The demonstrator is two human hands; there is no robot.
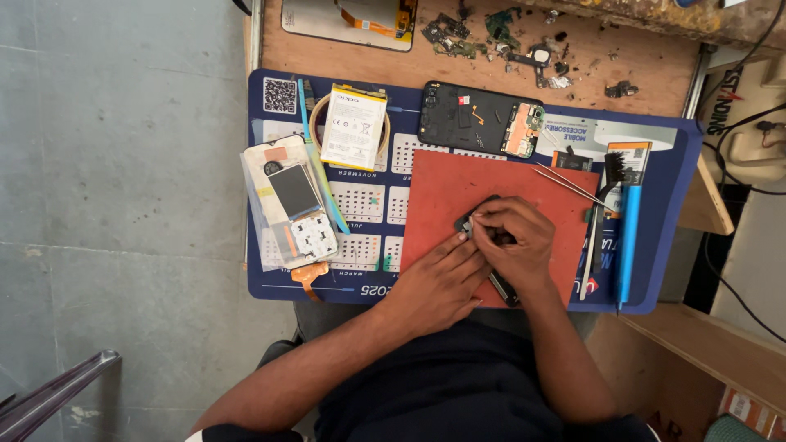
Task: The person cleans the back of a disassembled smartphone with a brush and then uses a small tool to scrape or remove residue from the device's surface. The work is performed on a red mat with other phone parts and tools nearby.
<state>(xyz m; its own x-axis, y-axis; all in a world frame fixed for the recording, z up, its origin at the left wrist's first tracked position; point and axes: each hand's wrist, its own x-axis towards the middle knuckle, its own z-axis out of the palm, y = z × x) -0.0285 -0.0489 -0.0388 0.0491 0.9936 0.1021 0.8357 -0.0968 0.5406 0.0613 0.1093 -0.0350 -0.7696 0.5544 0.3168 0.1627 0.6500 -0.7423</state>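
From the head camera, your small dark phone part (489, 245) lies on the square red rubber work mat (442, 192), near its front edge. Your left hand (438, 282) lies flat, fingers pinning it — likely to steady it — while your right hand (512, 237) curls over it, fingertips pinched on its top.

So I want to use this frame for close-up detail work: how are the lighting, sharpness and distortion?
Head view: light is soft and even, with only faint shadows under the left hand and right hand on the red mat; no strong glare; the mat's centre is sharp, the small dark part under the fingers is too small to resolve; wide-angle bending shows at the bench edges.
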